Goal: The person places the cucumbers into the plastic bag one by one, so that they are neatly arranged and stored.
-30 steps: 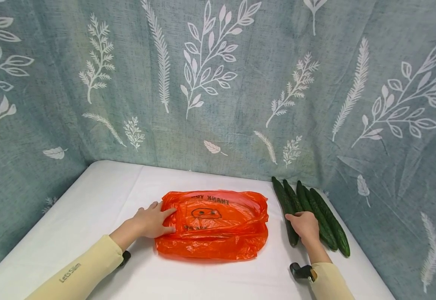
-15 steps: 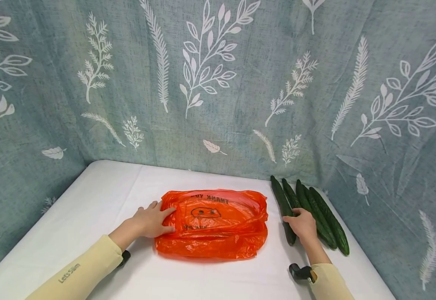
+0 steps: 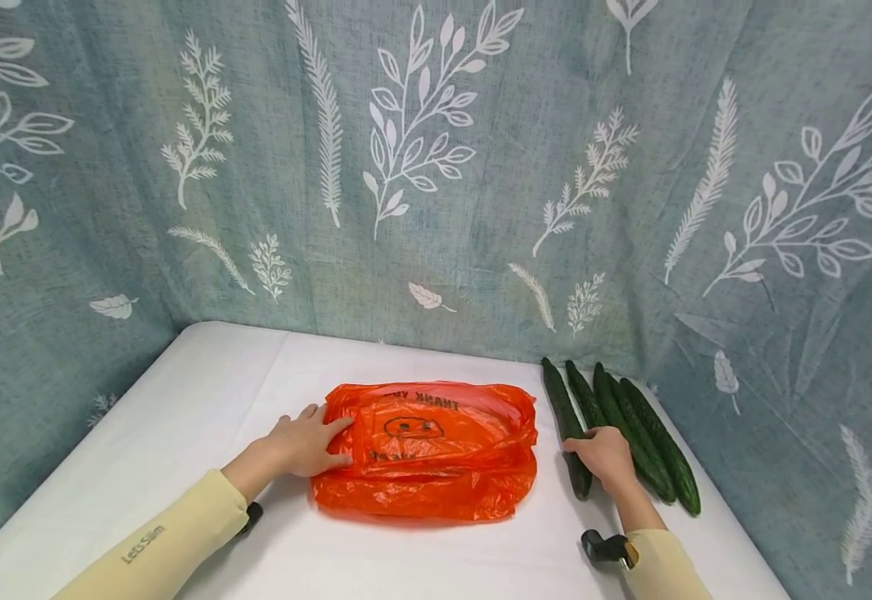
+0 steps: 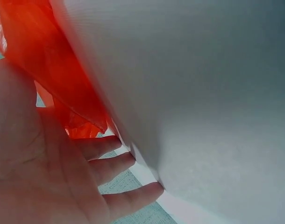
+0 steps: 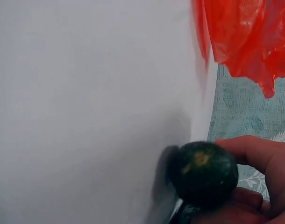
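My left hand (image 3: 304, 442) rests with spread, straight fingers on the left end of a red-orange plastic bag (image 3: 421, 425) printed with dark lettering and a face. In the left wrist view, the fingertips (image 4: 152, 190) meet the white table beside the bag's edge (image 4: 67, 79). At the right, my right hand (image 3: 607, 454) grips the leftmost dark green cucumber (image 3: 559, 396) near its lower end, thumb on its left side. That cucumber's blunt end (image 5: 203, 172) faces the right wrist camera, with thumb and fingers around it.
Several more cucumbers (image 3: 657, 433) lie side by side to the right of the right hand, along the right side of the white table (image 3: 248, 375). A blue-green leaf-patterned curtain (image 3: 481, 208) surrounds the table behind and at both sides.
My right hand has moved slightly left with the leftmost cucumber, whose near end has swung left, away from its neighbour. The left hand and the bag stay in place.
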Demonstrator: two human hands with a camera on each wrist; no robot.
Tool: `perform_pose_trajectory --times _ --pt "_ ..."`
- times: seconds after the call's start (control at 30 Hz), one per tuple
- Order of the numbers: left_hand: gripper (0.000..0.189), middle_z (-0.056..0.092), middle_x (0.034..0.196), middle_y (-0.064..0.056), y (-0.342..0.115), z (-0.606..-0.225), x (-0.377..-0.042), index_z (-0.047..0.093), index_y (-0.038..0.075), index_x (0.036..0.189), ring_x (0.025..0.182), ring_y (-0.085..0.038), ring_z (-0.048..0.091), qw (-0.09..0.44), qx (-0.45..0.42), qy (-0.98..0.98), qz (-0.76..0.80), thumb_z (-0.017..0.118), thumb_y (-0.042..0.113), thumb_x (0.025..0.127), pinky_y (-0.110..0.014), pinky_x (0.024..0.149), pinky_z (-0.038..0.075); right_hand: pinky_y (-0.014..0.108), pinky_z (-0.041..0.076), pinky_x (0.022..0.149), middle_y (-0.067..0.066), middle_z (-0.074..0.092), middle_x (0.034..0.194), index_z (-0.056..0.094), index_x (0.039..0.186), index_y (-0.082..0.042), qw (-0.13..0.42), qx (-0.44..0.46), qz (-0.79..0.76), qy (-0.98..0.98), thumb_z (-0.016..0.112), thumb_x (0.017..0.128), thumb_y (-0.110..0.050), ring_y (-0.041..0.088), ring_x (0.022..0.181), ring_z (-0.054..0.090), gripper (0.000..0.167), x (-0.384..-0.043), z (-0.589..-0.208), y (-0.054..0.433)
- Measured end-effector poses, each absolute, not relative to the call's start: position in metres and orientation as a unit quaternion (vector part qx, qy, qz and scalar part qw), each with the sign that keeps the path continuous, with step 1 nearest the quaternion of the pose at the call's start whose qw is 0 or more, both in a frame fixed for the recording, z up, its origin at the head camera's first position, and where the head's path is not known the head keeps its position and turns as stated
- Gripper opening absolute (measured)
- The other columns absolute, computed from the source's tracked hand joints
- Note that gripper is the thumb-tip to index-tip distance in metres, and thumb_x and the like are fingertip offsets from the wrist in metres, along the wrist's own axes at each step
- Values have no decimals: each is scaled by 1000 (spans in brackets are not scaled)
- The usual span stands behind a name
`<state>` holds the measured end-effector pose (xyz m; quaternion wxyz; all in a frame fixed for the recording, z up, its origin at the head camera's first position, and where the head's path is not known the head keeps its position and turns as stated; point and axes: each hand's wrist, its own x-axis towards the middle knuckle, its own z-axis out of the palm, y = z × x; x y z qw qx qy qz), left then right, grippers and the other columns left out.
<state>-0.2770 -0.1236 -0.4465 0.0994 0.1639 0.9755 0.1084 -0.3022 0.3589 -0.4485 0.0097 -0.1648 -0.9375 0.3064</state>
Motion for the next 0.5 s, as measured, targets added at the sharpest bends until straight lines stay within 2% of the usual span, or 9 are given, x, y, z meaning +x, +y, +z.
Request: perform_pose_trajectory --times 0.2,0.3,0.4,0.5 --pt "74 39 154 -29 -124 -449 -275 47 15 151 144 -49 33 95 165 975 111 66 54 91 -74 107 30 49 59 79 32 61 124 60 125 13 7 -161 336 -928 73 87 -24 38 99 63 55 -299 -453 357" --pt "74 40 152 -29 -125 -453 -270 49 14 150 143 -49 35 93 166 975 113 67 54 91 -75 106 31 46 59 77 32 61 124 62 124 13 1 -161 348 -924 74 86 -23 35 95 62 54 -295 -457 355" --pt "73 42 152 -29 -125 -454 -270 50 15 149 143 -49 35 87 166 976 112 68 53 90 -75 106 31 44 59 78 33 58 128 59 127 13 -10 -160 364 -917 75 85 -24 35 97 62 58 -294 -458 356" --pt "74 41 152 -29 -123 -449 -275 48 15 150 143 -49 35 75 171 976 112 68 53 91 -76 106 31 48 58 84 34 54 133 55 132 13 -14 -155 376 -913 73 87 -24 39 105 62 61 -297 -450 358"
